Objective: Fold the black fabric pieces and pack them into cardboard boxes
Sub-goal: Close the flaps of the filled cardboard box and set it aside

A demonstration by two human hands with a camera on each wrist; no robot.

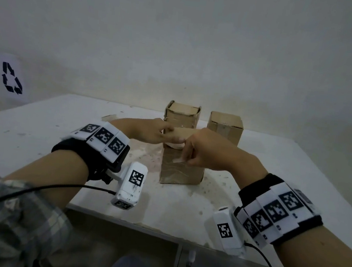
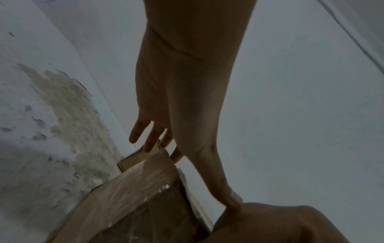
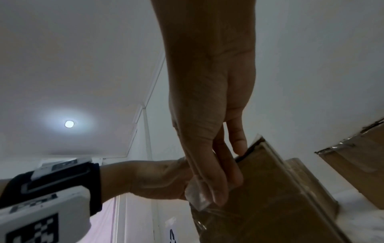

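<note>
1. The near cardboard box [image 1: 181, 168] stands upright on the white table [image 1: 41, 123], right in front of me, with both of my hands at its top. I see no black fabric in any view; if a piece lies inside the box, it is hidden from me.
2. A strip of clear tape [image 3: 197, 199] hangs at the upper front of this box. In the right wrist view it is a crumpled, shiny flap against the cardboard.
3. My right hand [image 1: 205, 151] has thumb and fingers curled in on that tape, pinching it against the front face of the box.
4. My left hand [image 1: 149, 133] reaches across the top of the box. In the left wrist view its fingers [image 2: 143, 131] are stretched out straight over the top edge, relaxed, while the thumb runs down to meet my right hand. I see nothing held in it.
5. Two more cardboard boxes stand farther back: the back-left box [image 1: 182, 116] just behind the near one, and the back-right box [image 1: 226, 125] beside it, with a gap between them.
6. The table's surface is worn and chipped around the boxes. On the left a white bag with a recycling symbol [image 1: 11, 78] sits off the table's edge.
</note>
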